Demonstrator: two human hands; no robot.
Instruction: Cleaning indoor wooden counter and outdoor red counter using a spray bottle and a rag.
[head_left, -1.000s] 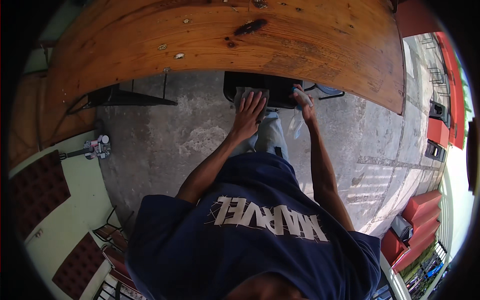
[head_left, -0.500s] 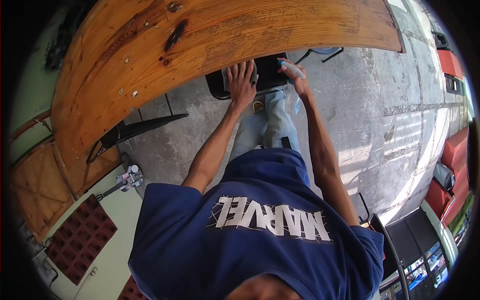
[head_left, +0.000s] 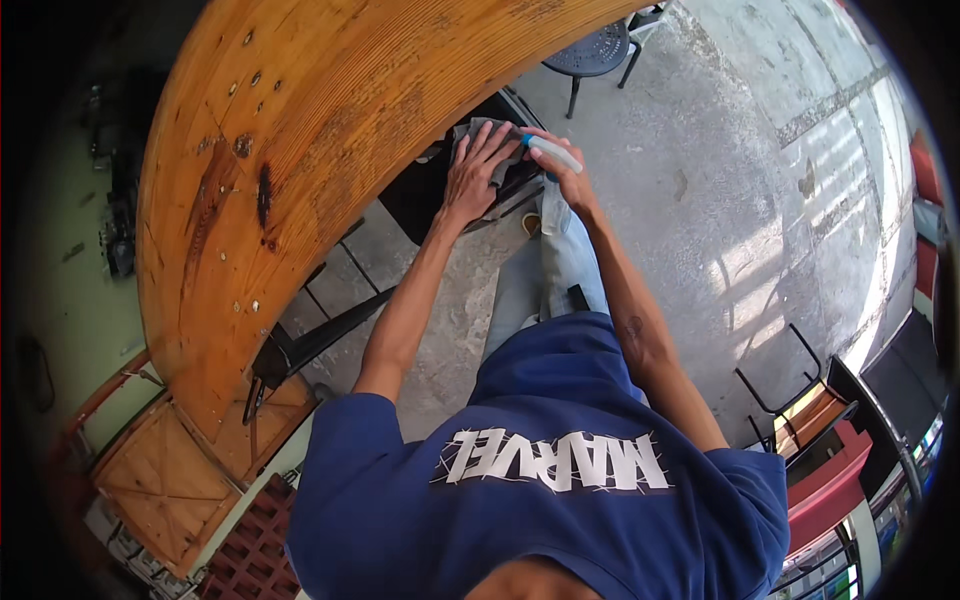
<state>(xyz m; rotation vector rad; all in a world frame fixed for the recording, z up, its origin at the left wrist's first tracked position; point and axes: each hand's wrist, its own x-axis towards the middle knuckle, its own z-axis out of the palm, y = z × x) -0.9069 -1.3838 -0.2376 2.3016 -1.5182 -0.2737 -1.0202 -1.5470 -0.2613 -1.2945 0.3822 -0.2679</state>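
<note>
My left hand (head_left: 474, 178) lies with fingers stretched and spread on a grey cloth (head_left: 505, 178). The cloth rests on a black chair seat (head_left: 410, 203), partly tucked under the wooden table. Beside it, my right hand (head_left: 566, 174) is closed around a pale bottle (head_left: 556, 152) with a blue neck. The bottle is tilted, its neck toward the cloth and the left fingers. Its far tip is hard to make out against the dark seat.
The wooden table (head_left: 330, 130) curves over the far left, its edge close to my left hand. Another black chair (head_left: 320, 345) stands at the left, a round dark stool (head_left: 590, 50) beyond the table. Concrete floor (head_left: 700, 200) spreads to the right.
My right hand has brought the bottle left, close to the cloth and my left hand. The view has turned, so the table and chairs appear shifted; the left hand stays on the cloth.
</note>
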